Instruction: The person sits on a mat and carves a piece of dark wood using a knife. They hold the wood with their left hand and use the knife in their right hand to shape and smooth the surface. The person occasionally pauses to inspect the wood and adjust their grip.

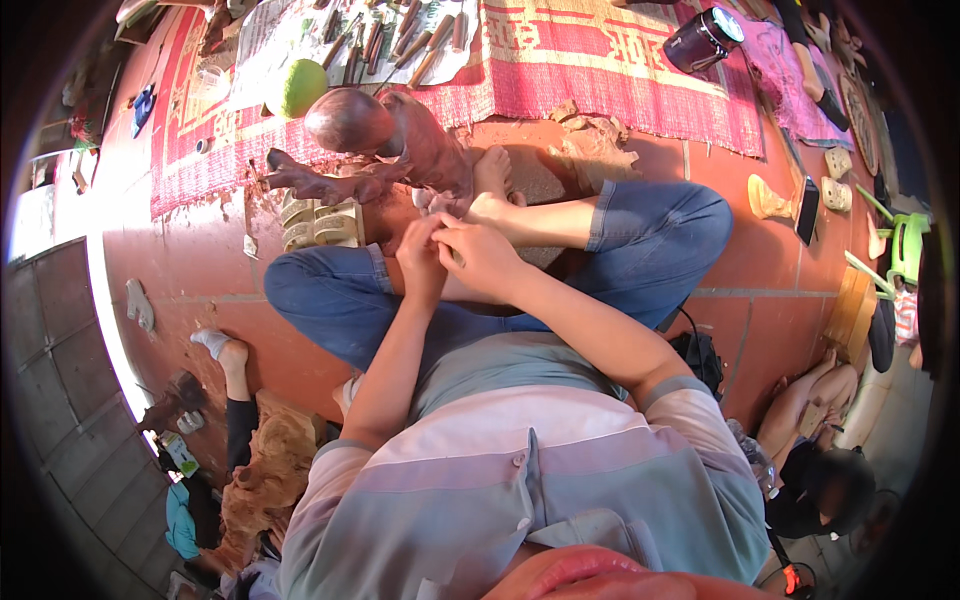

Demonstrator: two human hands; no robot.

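My left hand [421, 258] and my right hand [478, 255] meet over my crossed legs. Their fingers are bent and pressed together at the tips. Whatever they pinch is too small or hidden to name. Just beyond them a dark reddish-brown wooden carving [432, 150] leans between my feet, its rounded, polished head [350, 120] toward the upper left. A branching wooden arm [320, 183] reaches out to its left. The lower end of the carving comes close to my fingertips; I cannot tell whether they touch.
Several carving tools [430, 50] lie on paper over a red patterned mat [590, 95]. Near them are a round green object [302, 88] and a dark cylinder [703, 40]. A phone [807, 212] is at the right. Other people sit at both lower sides.
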